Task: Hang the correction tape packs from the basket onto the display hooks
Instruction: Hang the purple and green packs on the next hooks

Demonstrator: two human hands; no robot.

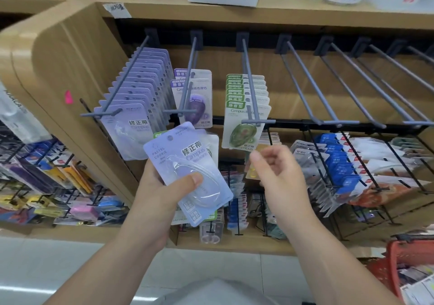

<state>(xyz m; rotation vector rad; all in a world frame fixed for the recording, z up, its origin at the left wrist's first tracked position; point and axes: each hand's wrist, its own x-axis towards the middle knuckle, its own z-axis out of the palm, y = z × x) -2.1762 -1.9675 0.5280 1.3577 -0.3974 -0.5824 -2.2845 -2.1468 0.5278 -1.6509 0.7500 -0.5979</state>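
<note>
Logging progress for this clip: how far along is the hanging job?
Done: lavender packs, purple packs and green packs already hang. In hand: left hand grips a stack, right hand empty. Left: that stack and what's in the basket; bare hooks wait at right.

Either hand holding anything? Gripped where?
Left hand grips a lilac correction tape pack, others stacked behind, thumb on its blister. Right hand holds nothing.
</note>
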